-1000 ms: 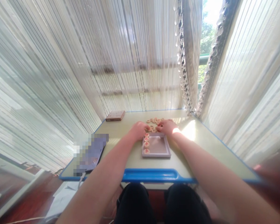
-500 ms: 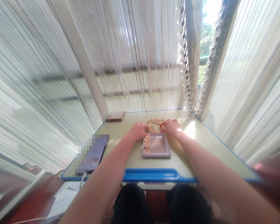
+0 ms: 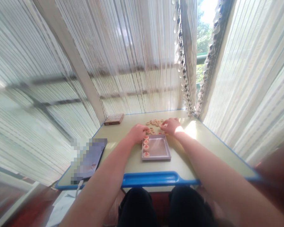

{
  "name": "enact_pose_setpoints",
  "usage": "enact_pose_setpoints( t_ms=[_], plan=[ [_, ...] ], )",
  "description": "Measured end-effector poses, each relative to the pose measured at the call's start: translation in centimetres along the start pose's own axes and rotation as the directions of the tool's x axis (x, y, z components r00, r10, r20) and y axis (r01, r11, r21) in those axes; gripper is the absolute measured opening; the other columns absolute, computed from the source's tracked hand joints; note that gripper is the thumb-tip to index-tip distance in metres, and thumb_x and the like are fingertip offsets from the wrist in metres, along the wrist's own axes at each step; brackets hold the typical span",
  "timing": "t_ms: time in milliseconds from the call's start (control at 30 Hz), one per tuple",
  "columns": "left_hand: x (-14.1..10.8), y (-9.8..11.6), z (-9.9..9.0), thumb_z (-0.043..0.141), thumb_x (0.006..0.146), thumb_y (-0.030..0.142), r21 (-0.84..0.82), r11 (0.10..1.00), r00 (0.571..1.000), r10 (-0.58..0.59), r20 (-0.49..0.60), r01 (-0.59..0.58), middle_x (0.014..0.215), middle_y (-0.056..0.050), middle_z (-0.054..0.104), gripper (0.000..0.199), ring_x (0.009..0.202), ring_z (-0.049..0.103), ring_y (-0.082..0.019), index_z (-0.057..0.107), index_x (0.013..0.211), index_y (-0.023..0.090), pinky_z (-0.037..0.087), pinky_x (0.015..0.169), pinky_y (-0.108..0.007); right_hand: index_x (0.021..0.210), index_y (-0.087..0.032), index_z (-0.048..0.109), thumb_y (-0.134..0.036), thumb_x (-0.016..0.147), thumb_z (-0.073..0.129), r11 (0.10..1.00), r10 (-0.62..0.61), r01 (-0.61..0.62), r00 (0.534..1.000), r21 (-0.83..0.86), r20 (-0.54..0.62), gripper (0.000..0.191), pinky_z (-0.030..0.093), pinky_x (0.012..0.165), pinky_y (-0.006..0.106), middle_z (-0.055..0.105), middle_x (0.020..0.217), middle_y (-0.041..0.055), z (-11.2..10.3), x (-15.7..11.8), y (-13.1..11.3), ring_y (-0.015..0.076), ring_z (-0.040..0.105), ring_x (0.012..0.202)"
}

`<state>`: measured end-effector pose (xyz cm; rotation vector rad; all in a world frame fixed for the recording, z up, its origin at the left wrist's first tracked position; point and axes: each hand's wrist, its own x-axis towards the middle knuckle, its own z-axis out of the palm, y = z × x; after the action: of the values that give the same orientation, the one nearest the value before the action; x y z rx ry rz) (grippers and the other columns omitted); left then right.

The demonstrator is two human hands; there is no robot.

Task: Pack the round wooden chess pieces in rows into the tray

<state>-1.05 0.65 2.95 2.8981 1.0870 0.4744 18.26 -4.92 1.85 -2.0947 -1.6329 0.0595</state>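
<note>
A shallow pale lilac box (image 3: 168, 148) lies on the table. Several round wooden pieces with red characters (image 3: 146, 147) form a column along its left side. My left hand (image 3: 139, 132) is at the box's far left corner, its fingertips bent over a few loose pieces (image 3: 151, 131); whether they grip one is too small to tell. Beyond the box's far right corner, my right hand (image 3: 170, 126) is curled beside a pile of similar pieces (image 3: 155, 122), its fingertips touching the near right pieces. What those fingers hold, if anything, I cannot make out.
The pale table (image 3: 118, 138) has a blue rim with a moulded blue tray (image 3: 150, 178) at its near edge. A tablet (image 3: 92, 160), partly pixelated, lies at the left with a cable. A brown box (image 3: 114, 119) sits at the far left corner. Stringy curtains hang behind.
The view has shifted slightly. My right hand has moved a little away from the box, towards the pile. My left hand stays by the box's corner. The column of pieces looks the same.
</note>
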Motion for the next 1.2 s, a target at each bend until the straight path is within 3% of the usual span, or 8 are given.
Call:
enact_pose_setpoints(
  t_ms=[133, 267, 367, 600, 800, 1000, 1100, 1200],
  plan=[
    [-0.2, -0.2, -1.1, 0.040, 0.074, 0.016, -0.047, 0.997, 0.997, -0.064, -0.047, 0.062, 0.091, -0.003, 0.069, 0.035, 0.084, 0.059, -0.015, 0.068, 0.095, 0.018, 0.044, 0.079, -0.023, 0.083, -0.023, 0.068, -0.041, 0.068, 0.061, 0.984, -0.143, 0.147, 0.989, 0.102, -0.049, 0.025, 0.038, 0.086, 0.032, 0.058, 0.094, 0.0060, -2.0, -2.1, -1.5, 0.0241, 0.042, 0.100],
    [-0.4, -0.6, -1.6, 0.040, 0.071, 0.019, -0.064, 0.993, 0.995, -0.097, -0.014, 0.096, 0.075, -0.003, 0.068, 0.031, 0.069, 0.057, -0.014, 0.070, 0.080, 0.017, 0.042, 0.064, -0.022, 0.078, -0.024, 0.068, -0.046, 0.066, 0.063, 0.900, -0.430, 0.412, 0.893, 0.146, 0.135, 0.026, 0.040, 0.084, 0.032, 0.060, 0.088, 0.0051, -3.1, -4.3, -2.8, 0.0241, 0.044, 0.098],
    [-0.5, -0.7, -1.4, 0.041, 0.069, 0.022, -0.056, 0.995, 0.997, -0.075, 0.027, 0.077, 0.063, -0.002, 0.064, 0.029, 0.058, 0.050, -0.011, 0.069, 0.071, 0.014, 0.036, 0.056, -0.022, 0.073, -0.024, 0.069, -0.047, 0.065, 0.063, 0.866, -0.500, 0.491, 0.839, 0.096, 0.214, 0.024, 0.039, 0.086, 0.036, 0.059, 0.097, 0.0046, -2.8, -4.9, -3.0, 0.0254, 0.044, 0.099],
    [-0.6, -0.6, -1.6, 0.040, 0.070, 0.028, 0.007, 0.997, 0.995, -0.076, 0.068, 0.075, 0.049, 0.000, 0.051, 0.031, 0.049, 0.036, -0.009, 0.062, 0.057, 0.011, 0.024, 0.048, -0.024, 0.081, -0.027, 0.070, -0.044, 0.060, 0.067, 0.853, -0.512, 0.517, 0.809, 0.064, 0.288, 0.027, 0.041, 0.086, 0.037, 0.057, 0.111, 0.0031, -2.3, -4.5, -2.5, 0.0279, 0.046, 0.104],
    [-0.7, -0.8, -1.6, 0.043, 0.066, 0.025, -0.055, 0.997, 0.993, -0.050, 0.104, 0.056, 0.044, 0.002, 0.045, 0.024, 0.047, 0.033, -0.008, 0.057, 0.051, 0.013, 0.023, 0.047, -0.023, 0.082, -0.027, 0.069, -0.033, 0.063, 0.066, 0.857, -0.514, 0.491, 0.798, 0.156, 0.313, 0.020, 0.044, 0.083, 0.031, 0.059, 0.107, 0.0007, -2.3, -4.0, -2.0, 0.0214, 0.053, 0.097],
    [-0.8, -0.5, -1.7, 0.043, 0.066, 0.027, -0.128, 0.989, 0.984, -0.056, 0.171, 0.079, 0.043, 0.003, 0.043, 0.024, 0.046, 0.032, -0.008, 0.055, 0.050, 0.014, 0.024, 0.046, -0.024, 0.074, -0.025, 0.070, -0.018, 0.065, 0.061, 0.910, -0.412, 0.401, 0.855, 0.103, 0.316, 0.014, 0.045, 0.078, 0.026, 0.064, 0.098, -0.0004, -2.6, -3.9, -2.3, 0.0181, 0.058, 0.089],
    [-0.7, -0.4, -1.5, 0.043, 0.067, 0.028, -0.165, 0.982, 0.983, -0.060, 0.175, 0.090, 0.044, 0.003, 0.046, 0.025, 0.046, 0.035, -0.008, 0.056, 0.051, 0.014, 0.026, 0.046, -0.023, 0.075, -0.025, 0.070, -0.016, 0.068, 0.059, 0.945, -0.325, 0.318, 0.899, 0.072, 0.294, 0.015, 0.045, 0.078, 0.026, 0.065, 0.094, 0.0003, -3.1, -4.0, -2.4, 0.0186, 0.057, 0.091],
    [-0.7, -0.5, -1.2, 0.043, 0.067, 0.029, -0.183, 0.979, 0.983, -0.060, 0.175, 0.092, 0.046, 0.002, 0.048, 0.025, 0.046, 0.037, -0.008, 0.058, 0.053, 0.013, 0.027, 0.047, -0.022, 0.076, -0.025, 0.070, -0.014, 0.068, 0.058, 0.946, -0.323, 0.319, 0.909, 0.060, 0.265, 0.018, 0.044, 0.082, 0.026, 0.065, 0.098, 0.0002, -3.2, -4.0, -2.3, 0.0192, 0.056, 0.095]
  ],
)
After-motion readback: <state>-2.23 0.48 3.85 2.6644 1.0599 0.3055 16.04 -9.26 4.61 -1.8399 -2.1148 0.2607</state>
